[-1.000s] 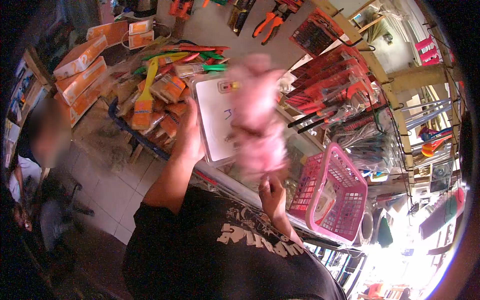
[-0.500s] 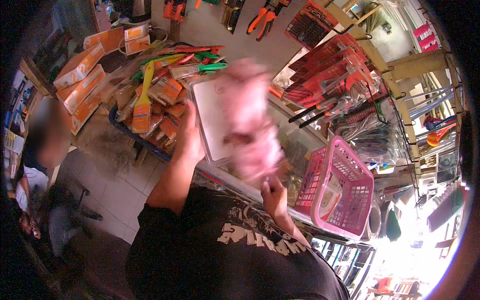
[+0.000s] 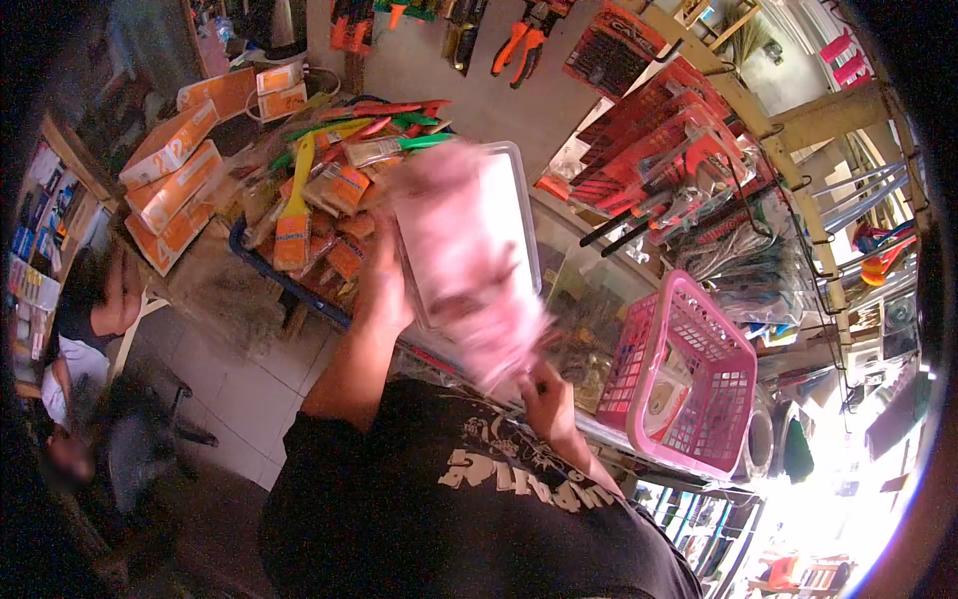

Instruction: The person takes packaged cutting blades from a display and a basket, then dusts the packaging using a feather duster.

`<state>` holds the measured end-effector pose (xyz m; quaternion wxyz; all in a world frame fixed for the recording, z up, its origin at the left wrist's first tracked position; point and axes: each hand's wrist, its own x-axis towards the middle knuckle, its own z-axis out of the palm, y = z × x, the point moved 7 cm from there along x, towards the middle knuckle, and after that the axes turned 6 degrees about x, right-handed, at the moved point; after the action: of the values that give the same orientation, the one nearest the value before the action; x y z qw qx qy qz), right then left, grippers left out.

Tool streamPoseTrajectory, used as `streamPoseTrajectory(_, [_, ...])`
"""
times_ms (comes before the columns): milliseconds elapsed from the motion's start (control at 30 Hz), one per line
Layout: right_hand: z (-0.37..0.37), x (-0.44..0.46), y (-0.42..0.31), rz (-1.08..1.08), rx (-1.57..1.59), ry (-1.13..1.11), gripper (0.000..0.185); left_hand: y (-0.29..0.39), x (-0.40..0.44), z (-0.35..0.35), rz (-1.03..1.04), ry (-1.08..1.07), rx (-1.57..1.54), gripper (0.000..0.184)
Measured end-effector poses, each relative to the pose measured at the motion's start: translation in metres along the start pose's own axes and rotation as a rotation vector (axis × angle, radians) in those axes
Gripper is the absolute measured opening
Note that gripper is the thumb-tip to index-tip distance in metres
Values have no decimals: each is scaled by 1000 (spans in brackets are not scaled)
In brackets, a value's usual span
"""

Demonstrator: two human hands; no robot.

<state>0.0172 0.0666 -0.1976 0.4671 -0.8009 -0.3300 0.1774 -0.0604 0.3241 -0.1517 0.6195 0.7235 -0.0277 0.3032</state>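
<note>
My left hand point(image 3: 385, 290) grips the left edge of a white rectangular plastic container point(image 3: 511, 190) with a clear rim, held tilted in front of my chest. A pink cloth point(image 3: 454, 235), smeared by motion, lies across its white face and covers much of it. Below the container, the closed fingers of my right hand point(image 3: 549, 401) hold the cloth's lower end. Whether the cloth touches the container cannot be made out.
Paintbrushes point(image 3: 292, 235) fill a blue-rimmed basket beyond my left hand. Orange boxes point(image 3: 170, 150) stand behind it. A pink plastic basket point(image 3: 639, 374) sits on the glass counter at right. Packaged tools point(image 3: 689, 150) hang above. Another person point(image 3: 85, 369) is at far left.
The pink cloth has swept leftward across the container, baring its right side and covering its left. Both hands keep their holds. The person at far left has bent lower.
</note>
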Motion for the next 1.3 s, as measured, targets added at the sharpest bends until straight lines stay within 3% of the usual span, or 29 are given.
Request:
streamPoseTrajectory(67, [0, 1, 31, 251, 115, 54, 21, 9, 6, 33, -201, 360, -941, 63])
streamPoseTrajectory(100, [3, 1, 19, 139, 71, 15, 20, 9, 4, 32, -215, 412, -914, 64])
streamPoseTrajectory(167, [9, -6, -14, -82, -13, -54, 19, -63, -3, 17, -227, 191, 165, 65])
streamPoseTrajectory(200, [12, -10, -26, -191, -57, -86, 18, -48, -2, 18, -223, 227, 38, 63])
streamPoseTrajectory(233, [9, -9, -21, -121, 18, -76, 18, -33, -1, 19, -215, 264, -88, 61])
streamPoseTrajectory(267, [5, -6, -11, 10, 21, -31, 19, 18, 2, 27, -195, 446, -880, 58])
streamPoseTrajectory(333, [-2, -2, 12, 274, 27, 58, 25, 21, 4, 33, -137, 279, -989, 57])
streamPoseTrajectory(367, [0, -2, 4, 153, 18, 52, 25, 17, 3, 32, -153, 331, -960, 58])
streamPoseTrajectory(433, [5, -7, -16, 7, -47, -66, 22, -63, -9, 21, -58, 205, -392, 64])
streamPoseTrajectory(467, [7, -10, -25, -65, -82, -124, 21, -52, -6, 22, -106, 254, -433, 65])
streamPoseTrajectory(500, [3, -12, -16, 59, -72, -95, 23, -41, -3, 23, -152, 307, -475, 67])
streamPoseTrajectory(533, [0, -10, -6, 141, -35, -48, 25, 5, 3, 30, -302, 480, -838, 66])
streamPoseTrajectory(600, [-3, -8, 19, 310, 42, 43, 29, 6, 6, 36, -266, 402, -861, 66])
streamPoseTrajectory(733, [7, -16, -17, -56, -35, -61, 23, 0, 7, 37, -303, 390, -927, 58])
streamPoseTrajectory(767, [0, -14, -17, 134, -40, -42, 24, 2, 7, 38, -296, 390, -930, 57])
streamPoseTrajectory(867, [-7, -12, 9, 271, 9, 141, 26, 2, 10, 39, -231, 392, -951, 56])
streamPoseTrajectory(900, [-1, -14, -1, 135, -2, 95, 22, 3, 10, 41, -234, 361, -971, 58])
streamPoseTrajectory(933, [1, -16, -7, 57, -28, 73, 21, -3, 4, 37, -360, 477, -867, 60])
streamPoseTrajectory(1000, [4, -20, -19, -102, -86, 23, 19, 1, 6, 37, -313, 425, -827, 64])
streamPoseTrajectory(1033, [0, -16, -5, 145, -75, -36, 21, 2, 6, 36, -286, 407, -807, 67])
streamPoseTrajectory(1133, [-3, -11, 10, 221, 10, 113, 23, -1, 6, 42, -252, 391, -891, 68])
streamPoseTrajectory(1167, [4, -14, -5, 155, 2, -1, 21, -8, 4, 40, -293, 431, -873, 69])
streamPoseTrajectory(1200, [5, -15, -9, 85, -19, -12, 21, -26, -9, 25, -372, 506, -538, 70])
streamPoseTrajectory(1267, [4, -17, -14, -55, -70, -39, 20, -13, -3, 32, -333, 477, -771, 58])
streamPoseTrajectory(1300, [-2, -13, -10, 35, -79, 5, 20, -4, 1, 36, -308, 470, -890, 52])
